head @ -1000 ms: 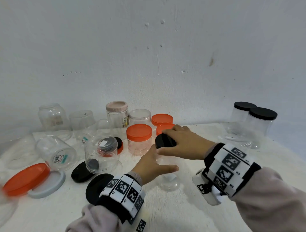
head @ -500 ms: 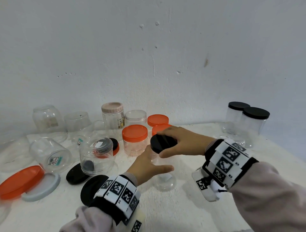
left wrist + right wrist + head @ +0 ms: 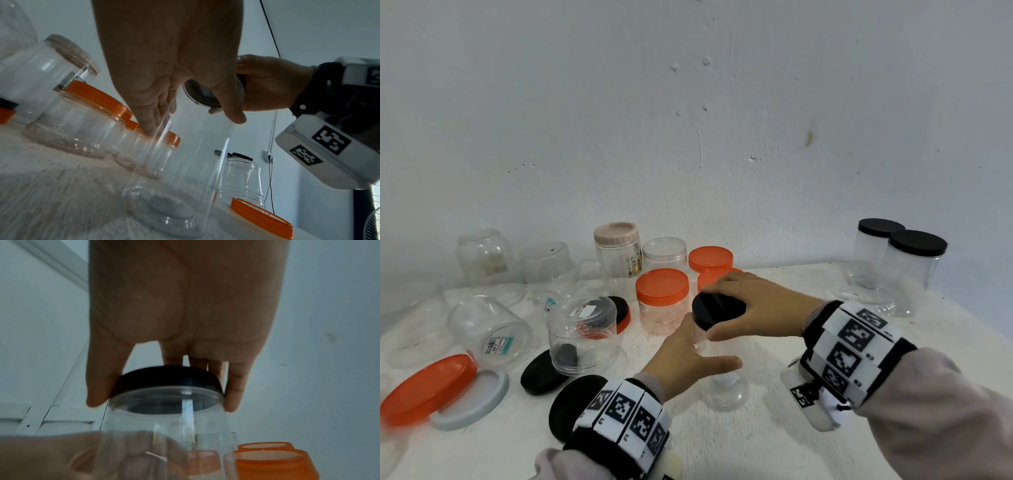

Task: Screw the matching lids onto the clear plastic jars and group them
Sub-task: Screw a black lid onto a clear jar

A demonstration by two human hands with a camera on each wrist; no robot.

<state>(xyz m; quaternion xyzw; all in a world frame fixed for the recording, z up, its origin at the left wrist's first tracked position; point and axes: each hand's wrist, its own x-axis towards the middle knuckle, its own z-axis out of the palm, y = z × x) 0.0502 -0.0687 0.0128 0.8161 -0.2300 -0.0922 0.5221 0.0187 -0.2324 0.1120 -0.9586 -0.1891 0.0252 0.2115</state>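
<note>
A tall clear jar [image 3: 724, 390] stands upright on the white table near the front centre. My left hand [image 3: 688, 359] wraps round its body, thumb in front and fingers behind, as the left wrist view shows on the clear jar [image 3: 185, 162]. My right hand [image 3: 753, 305] grips the black lid [image 3: 717, 310] from above, thumb and fingers round its rim. In the right wrist view the black lid [image 3: 168, 379] sits on the jar's mouth, slightly tilted, with my fingertips [image 3: 234, 395] on its edge.
Two black-lidded jars [image 3: 907, 267] stand at the back right. Orange-lidded jars [image 3: 662, 301] crowd just behind my hands. At left are several open clear jars [image 3: 489, 329], loose black lids [image 3: 541, 375], an orange lid [image 3: 428, 389] and a pale lid [image 3: 472, 401]. The wall is close behind.
My right hand has turned on the black lid, its fingers shifting round the rim. The left hand keeps its hold on the jar, which stays in place.
</note>
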